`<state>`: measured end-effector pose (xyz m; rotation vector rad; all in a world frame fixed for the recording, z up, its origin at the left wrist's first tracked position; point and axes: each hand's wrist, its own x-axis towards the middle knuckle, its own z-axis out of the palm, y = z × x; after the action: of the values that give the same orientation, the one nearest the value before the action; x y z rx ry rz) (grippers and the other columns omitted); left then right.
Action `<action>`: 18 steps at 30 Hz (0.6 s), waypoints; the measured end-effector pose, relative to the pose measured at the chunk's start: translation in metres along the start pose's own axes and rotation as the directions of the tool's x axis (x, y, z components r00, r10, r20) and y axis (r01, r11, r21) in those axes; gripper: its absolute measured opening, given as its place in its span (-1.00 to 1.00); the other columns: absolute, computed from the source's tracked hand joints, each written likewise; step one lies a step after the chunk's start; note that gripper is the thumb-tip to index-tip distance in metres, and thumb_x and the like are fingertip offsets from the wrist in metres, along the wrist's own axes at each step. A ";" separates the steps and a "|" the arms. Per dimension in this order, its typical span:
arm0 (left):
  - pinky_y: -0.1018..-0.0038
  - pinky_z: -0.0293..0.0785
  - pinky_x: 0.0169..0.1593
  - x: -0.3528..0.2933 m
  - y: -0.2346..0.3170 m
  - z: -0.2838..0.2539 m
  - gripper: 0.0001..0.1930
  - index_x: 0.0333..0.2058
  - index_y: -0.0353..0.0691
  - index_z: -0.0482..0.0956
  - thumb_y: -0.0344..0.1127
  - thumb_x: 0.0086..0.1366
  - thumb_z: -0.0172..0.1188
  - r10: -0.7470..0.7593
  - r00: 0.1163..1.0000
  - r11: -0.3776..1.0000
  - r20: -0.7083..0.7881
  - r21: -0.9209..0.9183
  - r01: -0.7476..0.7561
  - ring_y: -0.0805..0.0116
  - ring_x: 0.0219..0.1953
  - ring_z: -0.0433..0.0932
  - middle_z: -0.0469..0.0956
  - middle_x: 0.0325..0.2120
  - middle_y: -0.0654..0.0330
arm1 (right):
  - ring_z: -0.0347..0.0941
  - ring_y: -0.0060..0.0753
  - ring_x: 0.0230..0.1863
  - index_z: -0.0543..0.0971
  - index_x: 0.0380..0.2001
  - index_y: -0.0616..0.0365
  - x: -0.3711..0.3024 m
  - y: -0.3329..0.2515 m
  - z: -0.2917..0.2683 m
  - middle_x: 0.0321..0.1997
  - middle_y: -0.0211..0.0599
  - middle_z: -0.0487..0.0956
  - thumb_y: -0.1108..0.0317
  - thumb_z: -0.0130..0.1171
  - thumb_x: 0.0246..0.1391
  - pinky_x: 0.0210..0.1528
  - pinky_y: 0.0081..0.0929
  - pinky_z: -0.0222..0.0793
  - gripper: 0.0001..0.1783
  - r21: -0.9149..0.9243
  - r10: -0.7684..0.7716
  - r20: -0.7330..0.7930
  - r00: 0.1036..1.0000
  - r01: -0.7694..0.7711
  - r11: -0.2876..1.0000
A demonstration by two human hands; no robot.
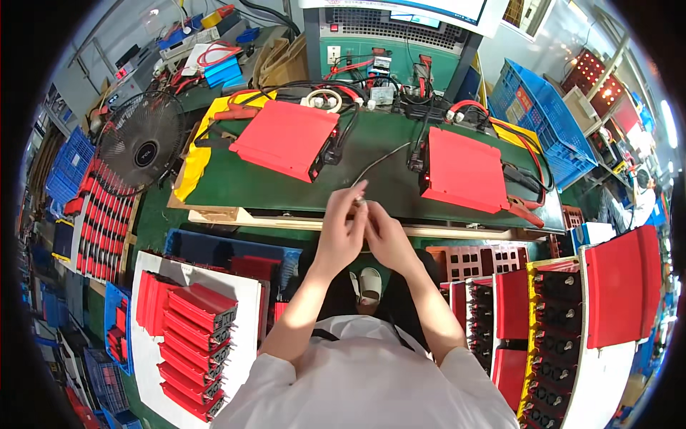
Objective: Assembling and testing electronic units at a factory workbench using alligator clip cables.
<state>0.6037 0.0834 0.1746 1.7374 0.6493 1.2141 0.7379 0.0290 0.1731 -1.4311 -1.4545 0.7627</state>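
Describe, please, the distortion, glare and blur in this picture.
Head view: straight edges bow near the black rim, as on the far-right red panel; a strip lamp glares white; bright patches fall on both forearms; the left hand looks slightly blurred.

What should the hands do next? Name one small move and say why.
Probably steady the small, partly hidden piece before reaching elsewhere: the left hand and right hand meet at it, a thin dark cable appears to run from them toward the right red box, and neither hand touches that box or the left red box.
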 end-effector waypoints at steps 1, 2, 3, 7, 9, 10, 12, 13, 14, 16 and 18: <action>0.54 0.55 -0.15 -0.004 -0.003 -0.005 -0.60 0.29 -0.27 0.41 -0.47 0.52 0.06 -0.020 0.999 0.999 -0.049 0.025 0.021 0.38 -0.14 0.52 0.43 0.04 0.06 | 0.58 0.36 -0.11 0.44 0.08 0.26 0.007 0.002 0.001 -0.19 0.22 0.65 0.29 0.06 0.43 -0.17 -0.08 0.50 -0.70 -0.018 -0.002 0.036 0.999 0.003 1.000; 0.56 0.55 -0.18 -0.008 -0.007 -0.007 -0.59 0.29 -0.28 0.39 -0.48 0.51 0.08 -0.038 0.995 0.998 -0.096 0.049 0.043 0.42 -0.16 0.52 0.41 0.06 0.06 | 0.59 0.35 -0.20 0.47 -0.01 0.26 0.014 0.010 0.006 -0.30 0.17 0.65 0.24 0.08 0.43 -0.24 -0.05 0.48 -0.72 -0.063 -0.044 0.009 0.999 0.045 0.997; 0.56 0.54 -0.18 -0.013 -0.010 -0.012 -0.56 0.29 -0.28 0.38 -0.52 0.48 0.12 -0.006 0.984 0.999 -0.177 0.032 0.012 0.45 -0.21 0.52 0.41 0.06 0.06 | 0.58 0.35 -0.23 0.48 -0.05 0.25 0.023 0.003 0.008 -0.34 0.16 0.63 0.22 0.09 0.43 -0.27 -0.03 0.46 -0.72 -0.111 -0.002 0.032 0.999 0.006 0.994; 0.61 0.40 -0.13 -0.044 -0.058 -0.033 -0.48 0.35 -0.20 0.27 -0.55 0.48 0.12 -0.095 0.903 0.988 -0.419 0.069 0.135 0.56 -0.26 0.43 0.49 -0.07 0.26 | 0.49 0.09 -0.48 0.52 -0.06 0.26 0.054 -0.006 0.013 -0.48 0.04 0.56 0.15 0.13 0.43 -0.39 -0.17 0.37 -0.67 -0.141 -0.048 -0.017 0.999 0.045 0.989; 0.57 0.47 -0.17 -0.063 -0.092 -0.044 -0.34 0.45 -0.19 0.04 -0.54 0.49 0.10 -0.118 0.867 0.974 -0.484 0.113 0.195 0.51 -0.29 0.47 0.49 -0.05 0.20 | 0.55 0.22 -0.41 0.50 -0.07 0.24 0.074 -0.002 0.019 -0.46 0.10 0.58 0.09 0.08 0.45 -0.36 -0.07 0.40 -0.63 -0.258 -0.050 -0.036 0.998 0.039 0.965; 0.56 0.49 -0.17 -0.067 -0.093 -0.043 -0.31 0.46 -0.19 -0.01 -0.54 0.48 0.10 -0.164 0.845 0.974 -0.509 0.052 0.220 0.50 -0.29 0.48 0.49 -0.05 0.19 | 0.57 0.27 -0.37 0.49 -0.08 0.23 0.084 0.004 0.020 -0.44 0.12 0.59 0.07 0.06 0.46 -0.35 -0.02 0.41 -0.62 -0.339 -0.041 -0.054 0.998 0.020 0.941; 0.54 0.53 -0.16 -0.075 -0.103 -0.046 -0.21 0.51 -0.21 -0.15 -0.56 0.46 0.10 -0.255 0.798 0.957 -0.546 -0.023 0.290 0.47 -0.29 0.49 0.49 -0.04 0.18 | 0.58 0.34 -0.31 0.49 -0.10 0.19 0.097 0.011 0.027 -0.41 0.14 0.63 0.04 0.05 0.46 -0.32 0.09 0.44 -0.62 -0.372 -0.090 -0.076 0.993 0.055 0.927; 0.53 0.54 -0.18 -0.079 -0.113 -0.048 -0.16 0.52 -0.22 -0.19 -0.56 0.44 0.12 -0.267 0.799 0.955 -0.538 -0.038 0.294 0.45 -0.29 0.52 0.49 -0.04 0.16 | 0.59 0.34 -0.30 0.50 -0.11 0.17 0.101 0.009 0.031 -0.41 0.12 0.64 0.03 0.05 0.45 -0.30 0.13 0.46 -0.62 -0.428 -0.078 -0.064 0.995 0.043 0.903; 0.53 0.55 -0.20 -0.084 -0.123 -0.051 -0.12 0.54 -0.24 -0.23 -0.57 0.41 0.13 -0.279 0.800 0.953 -0.530 -0.053 0.298 0.43 -0.29 0.54 0.50 -0.04 0.14 | 0.60 0.34 -0.28 0.51 -0.11 0.16 0.105 0.007 0.035 -0.40 0.10 0.66 0.03 0.06 0.44 -0.29 0.16 0.48 -0.63 -0.483 -0.065 -0.052 0.997 0.032 0.875; 0.54 0.53 -0.22 -0.082 -0.125 -0.052 -0.11 0.54 -0.28 -0.20 -0.56 0.40 0.15 -0.310 0.831 0.933 -0.461 0.019 0.358 0.42 -0.27 0.51 0.47 0.02 0.14 | 0.60 0.32 -0.38 0.50 -0.16 0.13 0.111 0.011 0.036 -0.47 0.09 0.65 0.05 0.04 0.43 -0.38 0.19 0.49 -0.67 -0.504 -0.150 -0.046 0.988 0.106 0.857; 0.55 0.51 -0.23 -0.081 -0.125 -0.048 -0.09 0.54 -0.34 -0.23 -0.56 0.38 0.17 -0.259 0.864 0.931 -0.432 0.126 0.342 0.42 -0.23 0.47 0.43 0.07 0.13 | 0.60 0.30 -0.41 0.51 -0.18 0.12 0.116 0.013 0.037 -0.49 0.09 0.64 0.05 0.05 0.42 -0.40 0.17 0.49 -0.67 -0.505 -0.231 -0.053 0.971 0.174 0.845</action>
<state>0.5370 0.0942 0.0339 1.4673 1.2850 1.3302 0.7215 0.1502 0.1689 -1.6303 -1.7601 0.1643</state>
